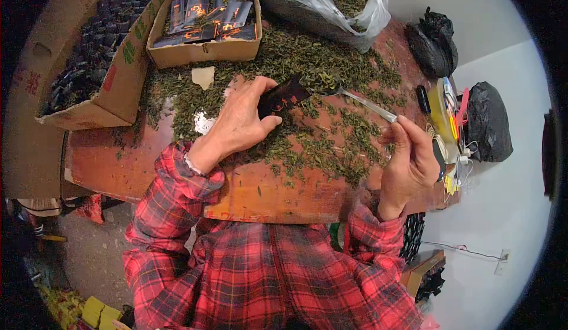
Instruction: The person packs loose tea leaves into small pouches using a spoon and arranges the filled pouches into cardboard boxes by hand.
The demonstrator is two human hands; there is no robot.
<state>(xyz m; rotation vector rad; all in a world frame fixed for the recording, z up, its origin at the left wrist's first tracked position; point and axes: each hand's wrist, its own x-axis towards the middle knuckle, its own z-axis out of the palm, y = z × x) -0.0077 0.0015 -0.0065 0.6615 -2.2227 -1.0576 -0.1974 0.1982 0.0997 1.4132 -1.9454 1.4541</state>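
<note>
My left hand (239,114) is closed round a small black packet (282,101) with orange-red lettering, held tilted above the table. The packet's open end points right. In my right hand (411,158) is the handle of a metal spoon (367,104), gripped between thumb and fingers. Its bowl lies at the mouth of the packet, and dark leaf bits are around it; how full the bowl is I cannot tell. Loose dried tea leaves (331,137) are spread over the tabletop beneath and between both hands.
A small cardboard box (204,52) of black packets stands at the back, beside a larger carton (118,99) of dark packets. Behind is a clear plastic bag (331,19) of leaves. Black bags (490,120), a yellow container (439,108) of pens and cables line the right side. The wooden table (272,197) ends before me.
</note>
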